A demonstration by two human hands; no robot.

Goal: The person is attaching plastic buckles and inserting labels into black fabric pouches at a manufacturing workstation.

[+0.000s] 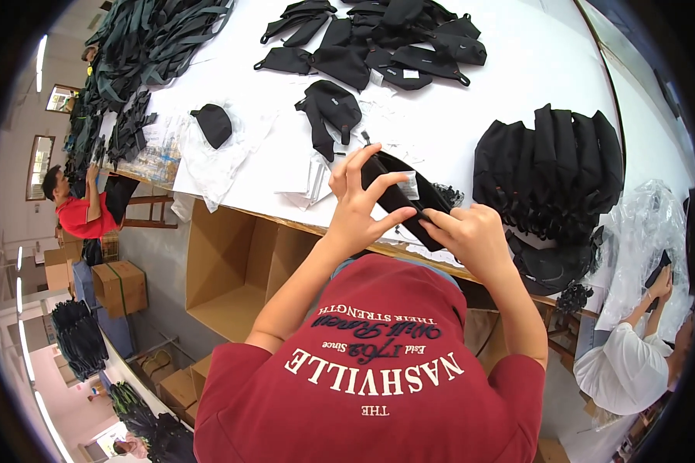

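Note:
A black zippered pouch [423, 193] is held up over the table's near edge between my two hands, tilted, with a white label [410, 185] showing on it. My left hand [357, 202] grips its left side, the fingers spread along the fabric and the thumb near the middle. At the lower right end, my right hand [468, 236] pinches the pouch's edge between thumb and fingers. Just beyond my left hand lie more black pouches [333, 106]. Beside that hand sits a stack of white paper slips [305, 181]. Small black parts [449, 193] lie behind my right hand.
Black pouches [409, 46] are heaped at the far side. To the right stands a row of black bags [548, 158]. Dark straps [150, 50] pile up at far left, near a pouch [212, 125] on clear plastic. Co-workers in red [89, 216] and white [625, 366] flank the table.

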